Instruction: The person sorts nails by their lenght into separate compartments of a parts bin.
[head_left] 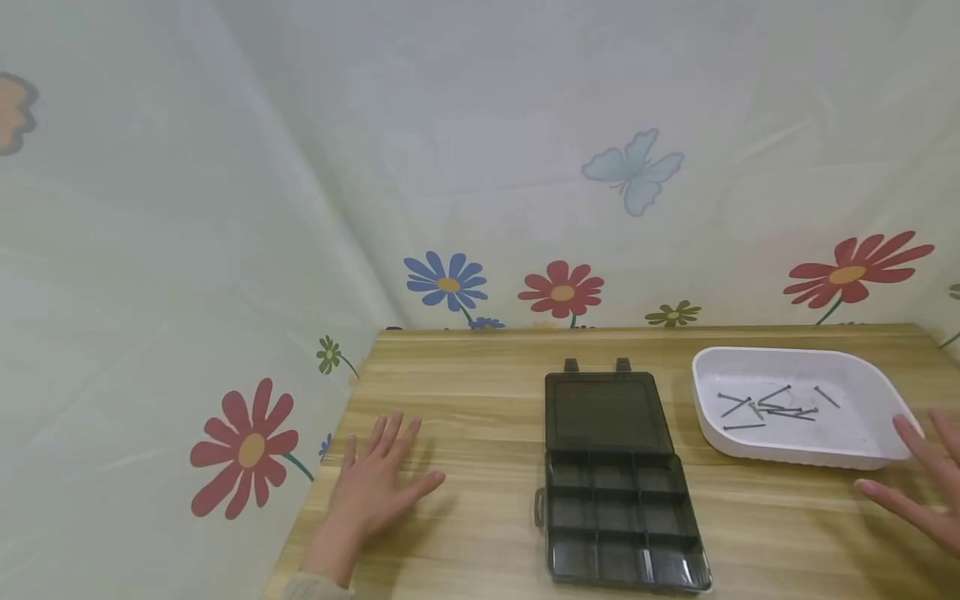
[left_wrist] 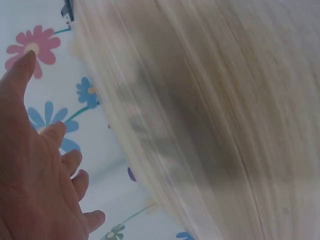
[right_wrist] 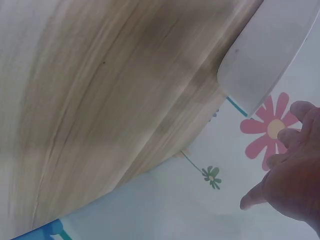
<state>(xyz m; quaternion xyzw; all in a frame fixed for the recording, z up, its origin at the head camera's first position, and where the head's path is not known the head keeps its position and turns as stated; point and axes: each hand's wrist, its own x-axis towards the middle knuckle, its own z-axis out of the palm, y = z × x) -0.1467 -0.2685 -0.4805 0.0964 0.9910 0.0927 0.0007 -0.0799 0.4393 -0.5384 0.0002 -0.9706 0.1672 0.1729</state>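
My left hand hovers at the left side of the wooden table with its fingers spread, holding nothing. At the right edge of the head view, my right hand is also spread, just beside the front right corner of a white tray. Several thin dark screws or nails lie scattered in that tray. Between the hands sits a dark translucent compartment box, its lid folded back toward the wall. No contents show in its small compartments. The right wrist view shows the tray's side near my right fingers.
A wood-grain table carries everything. Behind it and to the left hangs a pale sheet printed with flowers and butterflies. Two latch tabs stick out from the lid's far edge, and a small clip projects from the box's left side.
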